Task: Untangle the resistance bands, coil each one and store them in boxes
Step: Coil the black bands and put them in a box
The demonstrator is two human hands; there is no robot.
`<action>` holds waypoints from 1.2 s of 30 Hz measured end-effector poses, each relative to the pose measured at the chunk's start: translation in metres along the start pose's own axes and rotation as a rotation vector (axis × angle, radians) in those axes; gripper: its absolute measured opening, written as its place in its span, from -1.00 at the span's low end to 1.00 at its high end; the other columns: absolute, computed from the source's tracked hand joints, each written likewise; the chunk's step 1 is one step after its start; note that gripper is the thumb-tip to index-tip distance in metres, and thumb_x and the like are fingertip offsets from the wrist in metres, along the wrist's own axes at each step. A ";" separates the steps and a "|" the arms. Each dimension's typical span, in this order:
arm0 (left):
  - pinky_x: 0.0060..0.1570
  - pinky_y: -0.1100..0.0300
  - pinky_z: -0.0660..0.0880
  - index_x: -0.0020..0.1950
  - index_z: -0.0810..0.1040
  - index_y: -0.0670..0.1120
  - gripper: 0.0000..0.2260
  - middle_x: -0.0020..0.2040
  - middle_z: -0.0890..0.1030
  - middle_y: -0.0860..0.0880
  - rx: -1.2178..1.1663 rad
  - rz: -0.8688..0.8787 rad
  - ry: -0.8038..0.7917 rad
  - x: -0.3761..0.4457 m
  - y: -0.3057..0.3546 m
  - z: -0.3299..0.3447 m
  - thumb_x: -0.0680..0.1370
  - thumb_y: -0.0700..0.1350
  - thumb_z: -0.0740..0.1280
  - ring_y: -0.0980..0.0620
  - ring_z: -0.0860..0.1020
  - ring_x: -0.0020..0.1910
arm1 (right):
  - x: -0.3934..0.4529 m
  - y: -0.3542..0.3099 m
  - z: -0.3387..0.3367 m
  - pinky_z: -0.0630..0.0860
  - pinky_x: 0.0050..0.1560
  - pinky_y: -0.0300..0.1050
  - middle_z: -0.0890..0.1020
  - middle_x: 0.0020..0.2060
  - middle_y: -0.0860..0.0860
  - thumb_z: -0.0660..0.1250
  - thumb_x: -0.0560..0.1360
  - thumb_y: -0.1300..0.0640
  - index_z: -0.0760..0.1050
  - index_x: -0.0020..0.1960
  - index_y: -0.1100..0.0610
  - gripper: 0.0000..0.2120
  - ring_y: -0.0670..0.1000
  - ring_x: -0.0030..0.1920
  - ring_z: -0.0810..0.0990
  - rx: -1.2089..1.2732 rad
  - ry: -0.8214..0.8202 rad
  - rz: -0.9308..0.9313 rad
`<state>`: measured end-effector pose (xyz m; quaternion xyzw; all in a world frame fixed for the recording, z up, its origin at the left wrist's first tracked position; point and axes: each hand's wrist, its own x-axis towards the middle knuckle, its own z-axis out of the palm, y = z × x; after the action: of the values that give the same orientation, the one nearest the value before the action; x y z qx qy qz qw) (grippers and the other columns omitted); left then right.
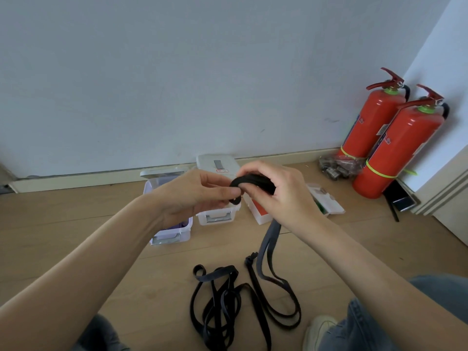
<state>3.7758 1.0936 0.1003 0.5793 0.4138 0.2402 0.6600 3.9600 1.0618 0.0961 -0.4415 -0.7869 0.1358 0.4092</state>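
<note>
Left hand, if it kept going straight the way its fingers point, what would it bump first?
Probably the right hand, which grips the black band coil; the left hand already pinches that coil's lower loop. Depth is hard to judge.

Soft even daylight, perhaps from the right; edges bowed, slight blur.

Our left hand (200,193) and right hand (276,191) cover most of the coiled band (253,182) and the middle box (217,216). The tangled bands (222,307) run off the bottom edge. The box label (222,170) is too small to read.
</note>
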 end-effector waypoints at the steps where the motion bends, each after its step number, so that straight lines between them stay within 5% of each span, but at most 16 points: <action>1: -0.22 0.45 0.48 -0.19 0.72 -0.03 -0.78 -0.22 0.68 0.04 -0.060 0.003 0.053 0.002 -0.001 -0.002 0.20 -0.02 0.49 0.23 0.61 -0.21 | 0.000 0.001 0.001 0.50 -0.12 -0.16 0.66 -0.16 -0.03 0.37 0.48 0.22 0.57 0.05 0.17 -0.85 -0.11 -0.15 0.60 0.030 -0.023 0.038; 5: -0.20 0.45 0.50 -0.22 0.72 -0.11 -0.84 -0.20 0.69 0.01 -0.234 -0.028 0.168 0.005 -0.006 -0.006 0.25 -0.08 0.45 0.22 0.62 -0.21 | 0.000 0.002 0.010 0.40 -0.27 -0.34 0.62 -0.20 -0.09 0.45 0.42 0.10 0.46 0.13 0.06 -0.67 -0.23 -0.29 0.52 0.107 -0.150 0.159; 12: -0.23 0.43 0.52 -0.22 0.72 -0.07 -0.88 -0.19 0.70 0.01 -0.290 -0.048 0.146 0.001 -0.013 0.000 0.27 -0.13 0.44 0.22 0.63 -0.25 | -0.001 0.005 0.010 0.50 -0.19 -0.18 0.65 -0.22 -0.03 0.41 0.44 0.22 0.57 0.02 0.15 -0.84 -0.16 -0.24 0.58 0.035 -0.049 0.076; 17: -0.03 0.33 0.50 -0.09 0.68 -0.05 -0.90 -0.12 0.70 -0.06 0.225 -0.055 0.017 -0.009 -0.013 -0.006 0.42 -0.15 0.46 0.04 0.66 -0.11 | -0.005 0.009 0.007 0.37 -0.20 -0.39 0.55 -0.22 -0.15 0.36 0.47 0.26 0.61 0.08 0.08 -0.78 -0.25 -0.24 0.50 -0.034 -0.277 -0.021; 20: -0.24 0.49 0.43 -0.04 0.68 -0.04 -0.86 -0.16 0.69 0.00 0.390 -0.031 -0.048 -0.013 -0.009 -0.001 0.41 -0.14 0.46 0.19 0.62 -0.20 | -0.009 0.011 0.010 0.30 -0.22 -0.38 0.51 -0.22 -0.06 0.34 0.48 0.25 0.60 0.11 0.02 -0.75 -0.20 -0.24 0.44 -0.087 -0.377 -0.045; 24: -0.16 0.49 0.37 -0.13 0.68 0.14 -0.89 -0.23 0.61 0.21 0.532 0.029 -0.014 -0.010 -0.011 0.003 0.40 -0.07 0.48 0.32 0.50 -0.21 | -0.009 0.009 0.009 0.28 -0.24 -0.44 0.38 -0.30 -0.23 0.32 0.48 0.23 0.61 0.07 0.02 -0.78 -0.31 -0.27 0.40 -0.102 -0.399 -0.057; 28: -0.29 0.50 0.41 -0.06 0.69 -0.06 -0.89 -0.32 0.65 0.08 0.445 0.052 -0.013 -0.011 -0.008 0.005 0.44 -0.15 0.44 0.28 0.52 -0.37 | -0.011 0.009 0.009 0.37 -0.17 -0.41 0.52 -0.22 -0.16 0.34 0.47 0.25 0.60 0.07 0.00 -0.76 -0.24 -0.18 0.49 -0.045 -0.341 -0.002; 31: -0.12 0.35 0.49 -0.06 0.70 -0.03 -0.88 -0.20 0.70 0.02 0.297 0.100 0.153 -0.011 -0.003 -0.001 0.42 -0.13 0.44 0.11 0.62 -0.20 | -0.010 0.006 0.006 0.54 -0.02 -0.25 0.65 -0.15 -0.14 0.40 0.43 0.21 0.51 0.05 -0.04 -0.75 -0.19 -0.09 0.61 0.214 -0.221 0.202; 33: -0.04 0.21 0.44 -0.06 0.70 0.00 -0.89 -0.15 0.71 0.00 0.211 0.120 0.257 -0.010 -0.002 0.000 0.43 -0.11 0.43 0.00 0.62 -0.17 | -0.007 0.002 0.005 0.60 -0.08 -0.19 0.69 -0.17 -0.07 0.44 0.40 0.21 0.47 -0.01 0.01 -0.76 -0.11 -0.17 0.67 0.407 -0.147 0.318; 36: -0.14 0.40 0.49 -0.03 0.68 -0.10 -0.87 -0.12 0.71 -0.02 -0.027 0.184 0.347 -0.007 -0.005 0.010 0.46 -0.17 0.40 0.11 0.66 -0.11 | -0.006 -0.006 0.011 0.59 -0.15 -0.19 0.71 -0.20 -0.04 0.45 0.39 0.18 0.49 -0.07 0.04 -0.81 -0.04 -0.21 0.69 0.588 0.009 0.418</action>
<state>3.7798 1.0813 0.0973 0.5557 0.4633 0.4012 0.5618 3.9498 1.0556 0.0893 -0.4567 -0.6053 0.4352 0.4854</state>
